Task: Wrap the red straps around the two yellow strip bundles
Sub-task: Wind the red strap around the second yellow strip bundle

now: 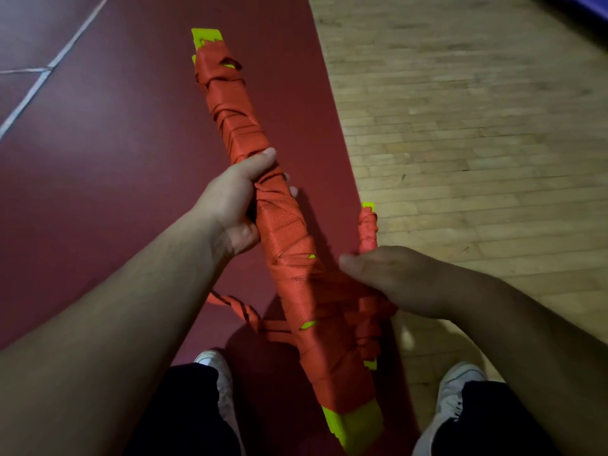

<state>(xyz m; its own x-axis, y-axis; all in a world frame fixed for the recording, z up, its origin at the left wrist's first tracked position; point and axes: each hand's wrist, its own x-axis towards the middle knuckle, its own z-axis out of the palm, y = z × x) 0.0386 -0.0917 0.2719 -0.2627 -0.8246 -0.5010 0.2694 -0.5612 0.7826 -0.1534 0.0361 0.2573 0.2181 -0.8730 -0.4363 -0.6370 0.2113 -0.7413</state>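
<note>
From the head view, looking down past both forearms, the long bundle (284,225) of yellow strips runs diagonally from the top of the frame to near the person's feet. It is held clear of the maroon mat (98,159) below. Red strap (250,139) covers nearly all of its length in crossing turns, with bare yellow only at the far tip, at the near end (353,426) and through a few small gaps. The left hand (237,205) is clamped round the middle of this bundle, thumb on top and fingertips curling out from underneath, probably to steady the weight and stop it rotating. The short bundle (367,228), also red-wrapped with yellow showing at both ends, lies just beside the long one on its right. The right hand (388,281) lies over it, thumb pointing toward the long bundle. Its fingers are hidden beneath, but it appears to be closed round the short bundle and the strap turns bridging the two, likely to hold them taut. A loose strap tail (237,306) hangs off to the left under the long bundle, so the wrapping looks near its end, with the tail yet to be secured. Wooden floor (477,126) lies to the right, with white shoes (457,390) below.
</note>
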